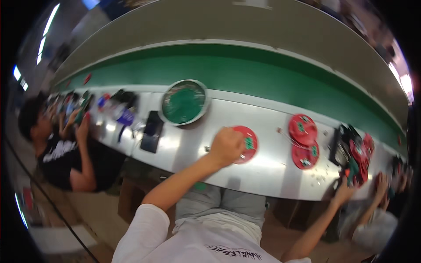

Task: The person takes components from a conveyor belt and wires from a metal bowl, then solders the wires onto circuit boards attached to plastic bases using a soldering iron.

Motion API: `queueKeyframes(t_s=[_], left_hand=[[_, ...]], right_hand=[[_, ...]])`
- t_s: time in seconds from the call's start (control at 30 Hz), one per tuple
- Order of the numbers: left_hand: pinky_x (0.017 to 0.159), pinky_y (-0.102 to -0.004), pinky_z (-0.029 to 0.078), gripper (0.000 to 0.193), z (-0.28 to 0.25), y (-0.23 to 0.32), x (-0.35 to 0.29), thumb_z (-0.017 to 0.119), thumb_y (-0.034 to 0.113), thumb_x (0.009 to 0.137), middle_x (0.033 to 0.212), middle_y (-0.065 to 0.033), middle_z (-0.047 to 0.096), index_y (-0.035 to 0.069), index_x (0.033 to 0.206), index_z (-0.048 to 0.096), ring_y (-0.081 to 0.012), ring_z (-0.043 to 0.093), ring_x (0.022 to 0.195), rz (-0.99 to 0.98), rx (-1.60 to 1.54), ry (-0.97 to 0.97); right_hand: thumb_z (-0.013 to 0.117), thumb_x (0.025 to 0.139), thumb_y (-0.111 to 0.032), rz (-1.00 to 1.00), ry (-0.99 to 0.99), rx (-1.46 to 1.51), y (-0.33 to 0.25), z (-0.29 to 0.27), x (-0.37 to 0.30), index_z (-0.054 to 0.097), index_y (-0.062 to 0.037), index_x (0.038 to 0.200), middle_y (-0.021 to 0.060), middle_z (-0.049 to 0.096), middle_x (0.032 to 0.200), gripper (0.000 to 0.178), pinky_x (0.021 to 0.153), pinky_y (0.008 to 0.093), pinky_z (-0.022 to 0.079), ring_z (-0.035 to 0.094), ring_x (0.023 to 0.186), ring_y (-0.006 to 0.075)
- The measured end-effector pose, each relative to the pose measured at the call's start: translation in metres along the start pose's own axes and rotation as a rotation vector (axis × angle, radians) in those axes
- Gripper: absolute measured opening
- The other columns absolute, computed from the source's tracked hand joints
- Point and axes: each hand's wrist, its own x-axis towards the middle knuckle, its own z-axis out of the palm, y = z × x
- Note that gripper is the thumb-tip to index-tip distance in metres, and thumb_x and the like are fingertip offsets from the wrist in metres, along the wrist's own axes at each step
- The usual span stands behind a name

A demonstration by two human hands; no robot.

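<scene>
My left hand (228, 145) is closed in a fist at the left part of a round red plastic disc (249, 144) with a green patch, lying on the metal bench. Whatever that fist holds, if anything, is hidden. Far to the right, my right hand (345, 191) is closed round the lower end of a green handheld tool (352, 168) with an orange spot; blur hides its exact kind. This tool stands beside a heap of red parts (360, 153) and a black object (340, 147).
Two more red discs (302, 129) with a pale cord lie between my hands, small bits scattered nearby. A metal bowl (205, 101) with green contents and a black tray (152, 132) stand left. Co-workers (48, 144) sit on both sides; a shelf (245, 30) overhangs the bench.
</scene>
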Motion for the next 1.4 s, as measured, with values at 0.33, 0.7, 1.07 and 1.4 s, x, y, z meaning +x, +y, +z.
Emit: queueKeyframes(t_s=[0.33, 0.7, 1.07, 1.4], left_hand=[[0.08, -0.0408, 0.046, 0.012, -0.102, 0.005, -0.012, 0.072, 0.012, 0.08, 0.085, -0.0057, 0.07, 0.006, 0.091, 0.073, -0.0283, 0.06, 0.084, -0.188, 0.243, 0.271], [0.083, -0.0497, 0.052, 0.02, -0.103, -0.129, 0.037, 0.067, 0.019, 0.082, 0.096, -0.0201, 0.07, 0.0, 0.084, 0.071, -0.0393, 0.063, 0.096, -0.607, 0.684, -0.046], [0.072, -0.0301, 0.055, 0.014, -0.145, -0.047, 0.033, 0.071, -0.006, 0.087, 0.091, -0.014, 0.071, -0.001, 0.1, 0.068, -0.028, 0.07, 0.079, -0.005, -0.054, 0.681], [0.059, -0.0365, 0.053, 0.021, -0.055, 0.048, -0.04, 0.071, -0.007, 0.075, 0.083, -0.0133, 0.066, -0.002, 0.095, 0.067, -0.028, 0.065, 0.067, -0.175, -0.086, 0.19]], right_hand=[[0.065, 0.094, -0.019, 0.436, -0.531, 0.729, 0.009, -0.042, -0.002, 0.065, -0.0056, 0.092, -0.0028, 0.051, 0.071, 0.013, 0.063, 0.0271, 0.041, 0.048, 0.065, 0.0097], [0.071, 0.086, -0.005, 0.33, -0.606, 1.287, -0.076, -0.016, -0.144, 0.057, -0.0029, 0.12, 0.0019, 0.056, 0.083, 0.037, 0.06, 0.0246, 0.04, 0.047, 0.067, 0.011], [0.057, 0.101, -0.029, 0.167, -0.804, 1.334, -0.128, -0.023, -0.181, 0.05, -0.0036, 0.128, 0.0085, 0.06, 0.108, 0.038, 0.057, 0.0309, 0.042, 0.052, 0.066, 0.0145], [0.071, 0.09, -0.053, -0.194, -1.186, 0.938, -0.146, -0.009, -0.221, 0.054, 0.0031, 0.127, 0.0101, 0.064, 0.094, 0.069, 0.058, 0.0304, 0.048, 0.059, 0.067, 0.015]])
